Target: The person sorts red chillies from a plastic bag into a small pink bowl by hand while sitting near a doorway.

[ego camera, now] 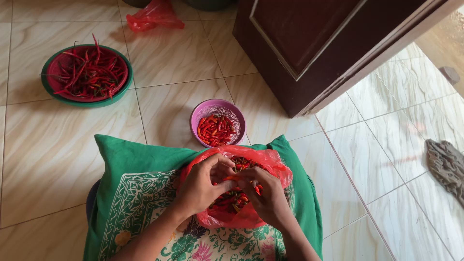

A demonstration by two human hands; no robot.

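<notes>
Over the lap, in the head view, both hands meet above a red bag of small chillies that lies on a green cloth. The left hand and the right hand pinch one chilli between their fingertips, each closed on an end of it. A purple basket with picked chillies stands on the floor just beyond the cloth; a green bowl of long chillies sits well apart to the left, and another red bag lies farther off.

The bag is thin and slack, so it could tip off the lap and spill if a knee shifts. The chilli could snap in the pinch, and its juice would likely sting the fingers. A loose toss could miss the basket.
</notes>
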